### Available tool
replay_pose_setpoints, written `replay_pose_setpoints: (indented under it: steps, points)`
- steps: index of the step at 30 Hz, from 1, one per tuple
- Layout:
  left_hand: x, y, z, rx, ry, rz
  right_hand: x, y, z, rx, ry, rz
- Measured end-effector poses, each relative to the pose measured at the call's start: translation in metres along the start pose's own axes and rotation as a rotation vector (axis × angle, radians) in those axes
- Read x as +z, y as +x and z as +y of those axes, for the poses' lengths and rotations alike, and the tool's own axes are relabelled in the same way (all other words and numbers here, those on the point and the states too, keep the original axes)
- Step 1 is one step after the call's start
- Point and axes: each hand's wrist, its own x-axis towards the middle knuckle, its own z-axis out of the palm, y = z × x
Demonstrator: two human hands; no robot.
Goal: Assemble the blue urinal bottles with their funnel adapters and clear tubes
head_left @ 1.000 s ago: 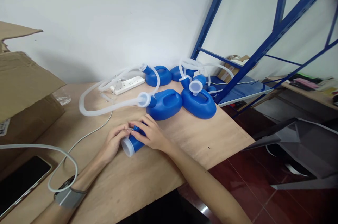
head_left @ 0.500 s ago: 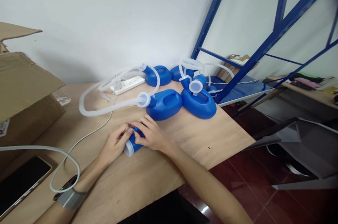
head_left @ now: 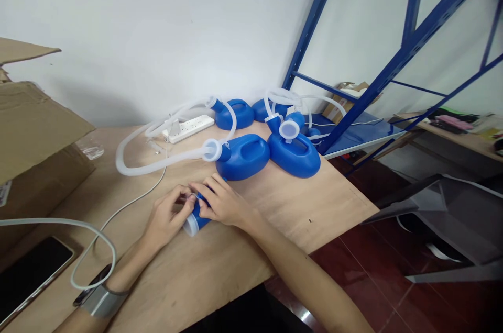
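1. Here, my left hand [head_left: 167, 216] curls its fingers around the small blue bottle [head_left: 195, 219] lying on the wooden table [head_left: 275, 207].
2. My right hand [head_left: 222, 203] pinches its top, fingers closed.
3. Just behind lie bigger blue jugs [head_left: 243, 156] with hoses.

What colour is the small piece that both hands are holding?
Blue piece with a translucent white rim; the head view shows it.

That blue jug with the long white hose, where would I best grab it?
Probably by the moulded handle on top of the blue jug, coming from above: it lies flat, handle up, and the hose trails left.
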Motion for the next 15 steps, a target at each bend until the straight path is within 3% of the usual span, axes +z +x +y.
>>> replay_pose_setpoints:
  steps: [3,8,15]
  points:
    - [-0.001,0.0,-0.005,0.038,-0.013,0.024,-0.001,0.001,0.0,-0.026,-0.042,-0.025]
    - [-0.006,-0.001,-0.006,0.218,0.085,0.101,-0.001,0.002,-0.001,-0.048,-0.078,-0.006]
    - [-0.011,-0.002,-0.002,0.331,0.18,0.086,0.004,0.004,-0.003,-0.043,-0.101,0.015]
